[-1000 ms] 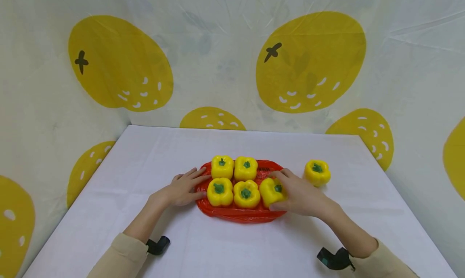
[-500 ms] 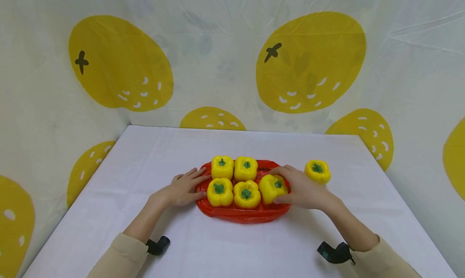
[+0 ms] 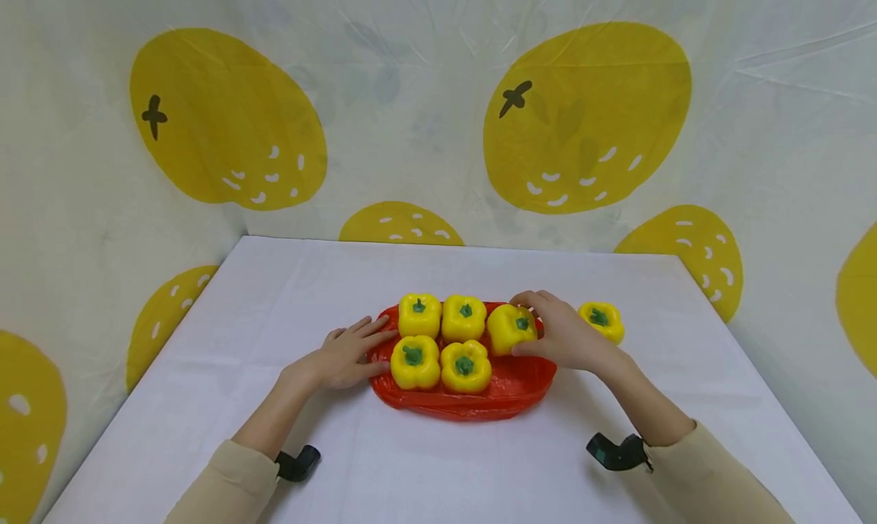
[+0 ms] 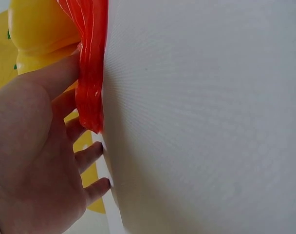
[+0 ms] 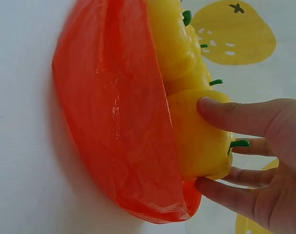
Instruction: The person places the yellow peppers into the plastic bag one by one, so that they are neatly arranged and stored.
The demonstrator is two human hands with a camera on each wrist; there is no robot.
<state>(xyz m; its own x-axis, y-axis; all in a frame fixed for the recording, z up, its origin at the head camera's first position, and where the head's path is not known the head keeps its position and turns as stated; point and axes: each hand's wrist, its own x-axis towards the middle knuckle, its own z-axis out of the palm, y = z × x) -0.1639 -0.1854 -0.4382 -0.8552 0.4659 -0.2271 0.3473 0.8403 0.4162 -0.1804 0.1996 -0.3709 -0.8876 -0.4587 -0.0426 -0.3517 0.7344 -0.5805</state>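
Note:
A red plastic bag [image 3: 524, 379] lies spread on the table. Two yellow bell peppers, a left one [image 3: 415, 362] and a middle one [image 3: 466, 368], sit in its near row; a left one [image 3: 419, 315] and a middle one [image 3: 464, 318] sit behind them. My right hand [image 3: 565, 333] grips another yellow bell pepper [image 3: 508, 330] at the back right of the bag, thumb on the near side and fingers on the far side. My left hand [image 3: 346, 354] rests with straight fingers on the bag's left edge; in the left wrist view the thumb touches the red plastic [image 4: 91, 73].
One more yellow bell pepper [image 3: 603, 322] stands on the white-covered table [image 3: 685, 402], right of the bag, just beyond my right hand. Behind the table hangs a pale curtain [image 3: 404, 90] printed with large yellow fruit.
My right hand has moved the gripped bell pepper from the near right of the bag to its back right, beside the back row. The left hand has stayed put.

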